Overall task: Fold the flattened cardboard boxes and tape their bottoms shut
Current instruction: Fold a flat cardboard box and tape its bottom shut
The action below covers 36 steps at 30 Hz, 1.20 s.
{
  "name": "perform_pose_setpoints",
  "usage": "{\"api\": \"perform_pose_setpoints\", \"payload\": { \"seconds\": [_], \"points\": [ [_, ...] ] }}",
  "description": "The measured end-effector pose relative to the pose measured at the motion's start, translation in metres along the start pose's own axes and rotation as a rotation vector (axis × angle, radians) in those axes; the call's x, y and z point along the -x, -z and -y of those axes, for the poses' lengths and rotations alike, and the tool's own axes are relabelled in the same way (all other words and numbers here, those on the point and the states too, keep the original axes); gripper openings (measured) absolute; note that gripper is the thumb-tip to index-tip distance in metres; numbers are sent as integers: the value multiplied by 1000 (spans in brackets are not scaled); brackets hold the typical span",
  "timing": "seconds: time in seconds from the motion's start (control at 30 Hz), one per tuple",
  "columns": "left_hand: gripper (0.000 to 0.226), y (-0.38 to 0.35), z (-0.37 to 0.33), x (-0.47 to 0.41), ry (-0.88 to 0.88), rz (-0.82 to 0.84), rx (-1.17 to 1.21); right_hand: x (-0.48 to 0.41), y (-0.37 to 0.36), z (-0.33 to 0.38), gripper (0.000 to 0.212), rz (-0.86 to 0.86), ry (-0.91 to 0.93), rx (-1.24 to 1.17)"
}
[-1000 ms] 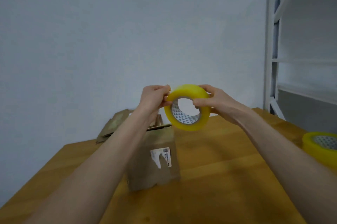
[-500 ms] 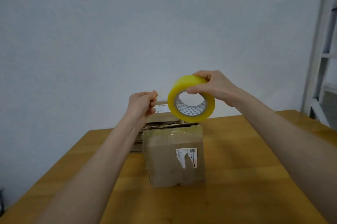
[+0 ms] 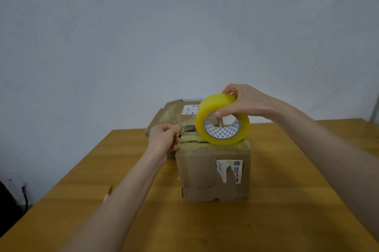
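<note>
On the wooden worktop (image 3: pixel 205 227), one folded cardboard box (image 3: pixel 213 176) stands closed, its inside hidden, with a single yellow tape roll (image 3: pixel 213 108) on edge on its top. Two hands meet there: the left hand (image 3: pixel 164 142), grip tight, pinches the tape end (image 3: pixel 184 127) at the box's left edge; the right hand (image 3: pixel 244 101), grip curled, holds the roll. Behind lie flattened boxes (image 3: pixel 174 114), too overlapped to count.

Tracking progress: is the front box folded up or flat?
Folded up: the cardboard box stands on the table, its front face and top flaps visible.
</note>
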<state>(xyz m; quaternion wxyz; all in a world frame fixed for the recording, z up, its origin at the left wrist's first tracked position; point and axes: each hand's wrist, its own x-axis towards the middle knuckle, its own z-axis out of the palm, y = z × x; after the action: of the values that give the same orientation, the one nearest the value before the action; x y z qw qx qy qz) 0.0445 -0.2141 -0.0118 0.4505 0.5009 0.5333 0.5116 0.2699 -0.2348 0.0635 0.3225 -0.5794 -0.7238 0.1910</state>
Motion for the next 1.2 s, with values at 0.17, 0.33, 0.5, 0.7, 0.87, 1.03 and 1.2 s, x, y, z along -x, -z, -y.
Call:
{"api": "perform_pose_setpoints", "payload": {
  "seconds": [0.17, 0.33, 0.5, 0.7, 0.87, 1.03, 1.2],
  "points": [
    [16, 7, 13, -1, 19, -46, -1, 18, -16, -27, 41, 31, -58, -365],
    [15, 11, 17, -2, 31, -86, -3, 16, -22, -21, 30, -83, -12, -392],
    [17, 30, 21, -5, 39, -116, -8, 10, -8, -4, 30, -79, 19, -270],
    [13, 18, 43, 0, 134, -42, -36, 15, -11, -6, 34, -74, 17, -233],
    [23, 6, 53, 0, 115, 73, -337, 17, -14, -4, 36, -90, 49, -183],
    [38, 16, 22, 4, -513, -87, -706, 19, -15, -9, 48, -75, 49, -196],
    [81, -17, 19, 22, -648, 405, -977, 27, -24, -29, 54, -120, -79, -402]
  ]
}}
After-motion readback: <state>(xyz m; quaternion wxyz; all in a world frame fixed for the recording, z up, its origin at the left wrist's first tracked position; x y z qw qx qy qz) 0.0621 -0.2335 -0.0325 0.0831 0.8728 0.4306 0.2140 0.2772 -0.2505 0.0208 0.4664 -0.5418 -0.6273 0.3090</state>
